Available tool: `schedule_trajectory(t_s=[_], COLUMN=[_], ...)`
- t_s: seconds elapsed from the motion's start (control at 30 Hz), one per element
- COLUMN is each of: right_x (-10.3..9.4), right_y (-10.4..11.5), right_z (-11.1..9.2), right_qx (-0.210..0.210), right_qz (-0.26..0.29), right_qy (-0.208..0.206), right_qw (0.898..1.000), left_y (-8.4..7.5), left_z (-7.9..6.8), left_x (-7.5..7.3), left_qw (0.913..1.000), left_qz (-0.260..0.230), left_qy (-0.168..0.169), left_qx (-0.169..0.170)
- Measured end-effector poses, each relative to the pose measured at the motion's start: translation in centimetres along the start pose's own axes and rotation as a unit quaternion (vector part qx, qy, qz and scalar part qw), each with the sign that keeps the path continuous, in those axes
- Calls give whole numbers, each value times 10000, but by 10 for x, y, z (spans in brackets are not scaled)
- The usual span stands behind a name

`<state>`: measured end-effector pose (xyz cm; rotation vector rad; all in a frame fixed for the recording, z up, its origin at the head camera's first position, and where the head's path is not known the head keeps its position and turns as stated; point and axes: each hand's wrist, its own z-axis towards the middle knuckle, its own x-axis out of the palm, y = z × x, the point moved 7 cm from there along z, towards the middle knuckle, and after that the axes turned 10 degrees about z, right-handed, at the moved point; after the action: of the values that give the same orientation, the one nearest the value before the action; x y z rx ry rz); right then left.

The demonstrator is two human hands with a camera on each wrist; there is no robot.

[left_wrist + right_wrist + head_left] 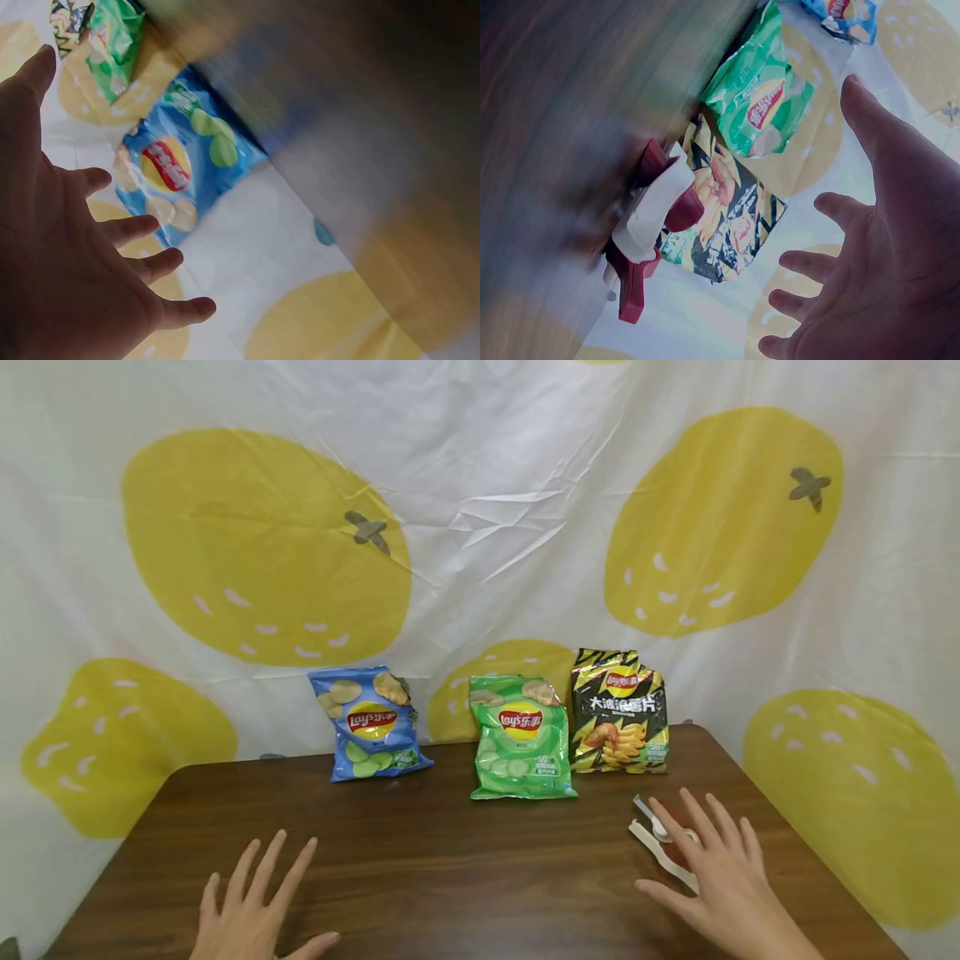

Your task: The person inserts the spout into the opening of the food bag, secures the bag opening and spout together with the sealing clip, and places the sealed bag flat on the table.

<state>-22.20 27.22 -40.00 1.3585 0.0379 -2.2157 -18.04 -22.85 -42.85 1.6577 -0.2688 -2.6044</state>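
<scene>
My left hand (243, 906) is spread with straight fingers over the table's front left and holds nothing. In the left wrist view a blue chip bag (169, 161) stands beyond its fingertips. My right hand (723, 877) is also spread and holds nothing. It overlaps a small group of white and dark red plastic clips (656, 199), which it partly hides in the head view. Behind them stands a black chip bag (618, 718) with yellow stripes. A green chip bag (521, 743) stands left of it, a little nearer. The upper right corners of the bags look torn away.
The dark brown wooden table (450, 877) has rounded back corners. A white cloth (480, 527) with large yellow lemon prints hangs behind the table and along its sides, with the bags standing near its back edge.
</scene>
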Motion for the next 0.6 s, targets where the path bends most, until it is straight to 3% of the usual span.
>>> schedule_trajectory(t_s=[0.3, 0.43, 0.6], right_x=[-6, -9, -10], right_y=[-11, -18, -29], right_z=[5, 12, 20], right_qx=[13, -2, 177], right_qz=[109, 139, 213], right_qy=[-156, -243, -48], right_qw=[9998, 9996, 9996], left_y=[-36, -54, -78], left_z=[30, 46, 65], left_x=[-16, -23, -30], left_qw=[9914, 9871, 9815], left_qz=[-449, -741, -1076], left_qy=[-665, -590, -353], left_qx=[1038, 1290, 1547])
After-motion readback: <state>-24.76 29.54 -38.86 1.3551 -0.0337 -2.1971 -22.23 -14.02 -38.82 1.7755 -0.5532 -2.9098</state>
